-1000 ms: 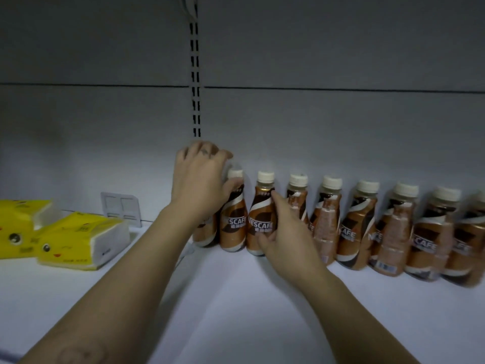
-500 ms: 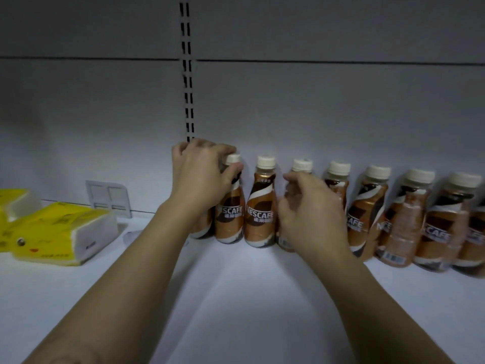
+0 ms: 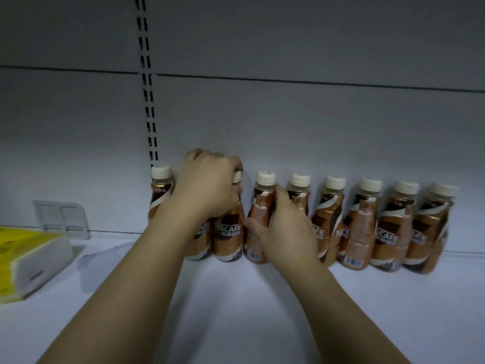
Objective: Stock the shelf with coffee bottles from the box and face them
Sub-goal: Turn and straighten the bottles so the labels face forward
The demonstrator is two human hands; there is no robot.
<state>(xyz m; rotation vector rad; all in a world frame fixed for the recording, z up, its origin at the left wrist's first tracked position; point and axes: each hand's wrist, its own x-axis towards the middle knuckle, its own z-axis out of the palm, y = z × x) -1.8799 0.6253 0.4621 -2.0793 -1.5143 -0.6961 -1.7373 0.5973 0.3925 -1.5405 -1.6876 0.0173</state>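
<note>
Several brown coffee bottles with white caps stand in a row against the back of the white shelf (image 3: 236, 311). My left hand (image 3: 207, 187) wraps over the tops of two bottles near the row's left end; one of them (image 3: 227, 232) shows its brand label to the front. The leftmost bottle (image 3: 159, 190) stands free beside my wrist. My right hand (image 3: 283, 229) grips the body of the neighbouring bottle (image 3: 258, 219), whose barcode side faces me. To the right stand more bottles (image 3: 359, 227), some with labels turned away. No box is in view.
A yellow and white tissue pack (image 3: 26, 261) lies at the shelf's left. A clear plastic label holder (image 3: 61, 218) leans on the back panel behind it. A slotted upright (image 3: 147, 82) runs up the back wall.
My left hand has shifted right along the row, uncovering the leftmost bottle. My right hand has closed on a bottle whose barcode side now faces front. The view moved closer.
</note>
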